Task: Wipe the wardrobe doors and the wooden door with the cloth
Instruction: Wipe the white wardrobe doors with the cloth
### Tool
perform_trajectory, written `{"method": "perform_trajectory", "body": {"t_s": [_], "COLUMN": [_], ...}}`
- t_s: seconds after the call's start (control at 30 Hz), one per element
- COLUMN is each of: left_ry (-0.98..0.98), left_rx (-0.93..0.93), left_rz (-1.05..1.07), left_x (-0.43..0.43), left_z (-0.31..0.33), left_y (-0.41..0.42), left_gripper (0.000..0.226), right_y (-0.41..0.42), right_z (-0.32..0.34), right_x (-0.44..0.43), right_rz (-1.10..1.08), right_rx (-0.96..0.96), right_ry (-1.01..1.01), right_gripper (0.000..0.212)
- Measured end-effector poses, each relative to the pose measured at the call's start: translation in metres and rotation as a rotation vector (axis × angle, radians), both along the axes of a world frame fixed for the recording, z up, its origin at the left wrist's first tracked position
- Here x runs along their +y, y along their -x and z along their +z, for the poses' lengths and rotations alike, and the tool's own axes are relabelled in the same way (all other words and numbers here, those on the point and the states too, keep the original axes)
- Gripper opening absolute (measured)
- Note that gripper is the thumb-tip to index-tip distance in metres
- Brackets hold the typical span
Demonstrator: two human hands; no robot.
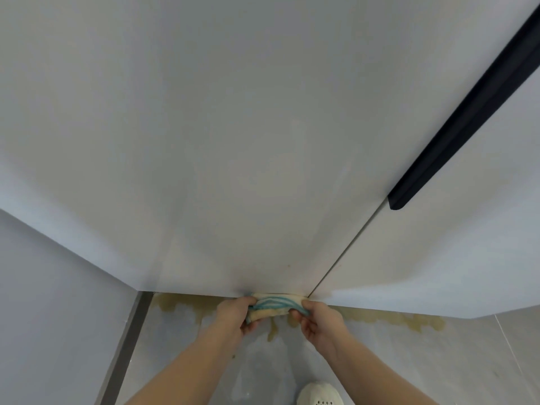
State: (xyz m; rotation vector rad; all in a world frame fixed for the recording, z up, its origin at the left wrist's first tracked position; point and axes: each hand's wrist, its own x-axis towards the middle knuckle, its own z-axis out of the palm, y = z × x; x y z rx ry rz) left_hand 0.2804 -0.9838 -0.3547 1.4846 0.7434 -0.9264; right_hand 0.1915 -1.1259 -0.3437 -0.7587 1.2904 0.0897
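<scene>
At the bottom edge of the frame a pale perforated shoe (320, 394) stands on the grey floor tiles (423, 366). Two bare forearms reach up from there toward lower centre, where the left hand (238, 314) and right hand (318, 320) each curl their fingers round an end of the cream cloth (273, 305) with blue stripes. The bunched cloth sits against the bottom edge of the white wardrobe door (233, 141), just left of the seam with the neighbouring door (455, 247). A yellowish stain (394, 320) spreads along the floor beneath. A long black handle (467, 112) runs toward the upper right.
</scene>
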Motion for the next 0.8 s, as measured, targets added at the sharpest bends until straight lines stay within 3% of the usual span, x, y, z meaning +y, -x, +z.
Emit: {"method": "perform_trajectory", "body": {"t_s": [0.8], "left_ry": [0.267], "left_rx": [-0.392], "left_rz": [-0.17], "left_x": [0.03], "left_z": [0.245], "left_y": [0.008], "left_gripper": [0.014], "right_y": [0.019], "right_z": [0.247], "right_x": [0.01], "right_rz": [0.023], "right_rx": [-0.372], "right_ry": [0.136], "right_gripper": [0.013]}}
